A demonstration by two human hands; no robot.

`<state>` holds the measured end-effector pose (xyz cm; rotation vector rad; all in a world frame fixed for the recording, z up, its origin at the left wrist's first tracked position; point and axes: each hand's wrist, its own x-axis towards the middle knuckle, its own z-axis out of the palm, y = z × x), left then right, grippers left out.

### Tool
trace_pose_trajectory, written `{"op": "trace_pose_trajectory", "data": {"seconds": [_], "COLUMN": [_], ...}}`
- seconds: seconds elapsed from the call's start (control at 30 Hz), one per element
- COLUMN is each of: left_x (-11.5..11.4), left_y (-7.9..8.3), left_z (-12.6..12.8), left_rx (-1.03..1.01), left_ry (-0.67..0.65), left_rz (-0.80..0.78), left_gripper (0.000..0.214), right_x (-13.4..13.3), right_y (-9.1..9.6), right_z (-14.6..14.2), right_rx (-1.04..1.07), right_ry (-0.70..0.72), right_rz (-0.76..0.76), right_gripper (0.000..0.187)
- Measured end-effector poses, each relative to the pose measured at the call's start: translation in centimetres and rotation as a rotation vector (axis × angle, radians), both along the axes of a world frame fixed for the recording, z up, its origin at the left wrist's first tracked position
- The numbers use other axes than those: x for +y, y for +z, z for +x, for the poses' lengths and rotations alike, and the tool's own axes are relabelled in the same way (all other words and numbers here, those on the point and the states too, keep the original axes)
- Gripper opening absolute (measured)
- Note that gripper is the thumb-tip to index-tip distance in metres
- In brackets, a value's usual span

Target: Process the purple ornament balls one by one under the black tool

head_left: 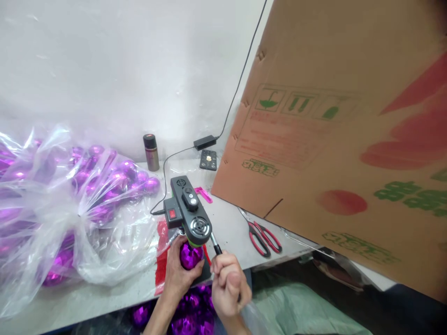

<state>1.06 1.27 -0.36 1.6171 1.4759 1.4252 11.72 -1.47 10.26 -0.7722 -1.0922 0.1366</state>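
Observation:
My left hand [176, 274] is wrapped around a shiny purple ball ornament [191, 257], faceted on its surface. The ball sits directly under the round front end of a small black press-like machine [190, 204] with a red switch on its side. A metal lever with a black grip [217, 248] sticks out from the machine's right side. My right hand [230, 284] has its fingers closed around that grip. Below the table edge, between my forearms, lie several more purple ball ornaments [193, 314].
A clear plastic bag [78, 218] of purple balls covers the table's left. Behind the machine are a dark-capped bottle [151, 152], a power adapter [205, 142] and a black scale-like device [208, 159]. Red-handled scissors [264, 238] lie at right, below a large leaning cardboard box [335, 139].

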Motion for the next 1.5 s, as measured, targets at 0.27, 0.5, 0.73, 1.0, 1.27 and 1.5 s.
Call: {"op": "trace_pose_trajectory", "data": {"seconds": [0.27, 0.5, 0.73, 1.0, 1.27, 1.5], "left_x": [-0.1, 0.3, -6.8, -13.3, 0.7, 9.9], "left_y": [0.2, 0.4, -2.1, -6.1, 2.5, 6.2], "left_z": [0.1, -0.5, -5.1, -8.7, -16.4, -22.2], "left_rx": [-0.037, -0.083, 0.031, 0.432, 0.726, 0.833], "left_ry": [0.014, -0.045, -0.012, -0.143, 0.460, 0.513], "left_rz": [-0.030, -0.017, 0.265, 0.210, 0.148, -0.174], "left_gripper": [0.062, 0.063, 0.076, 0.067, 0.032, 0.042], "right_x": [0.1, 1.2, 0.3, 0.1, 1.3, 1.1], "right_y": [0.4, 6.8, 5.9, 4.5, 5.0, 5.5], "right_z": [0.7, 1.1, 1.1, 0.8, 0.0, -1.1], "right_rx": [-0.022, -0.041, -0.072, 0.021, 0.153, 0.274], "right_ry": [0.028, 0.041, 0.043, 0.064, -0.076, -0.128], "right_rz": [0.010, -0.028, -0.058, -0.006, 0.068, -0.013], "right_gripper": [0.051, 0.047, 0.048, 0.045, 0.057, 0.058]}}
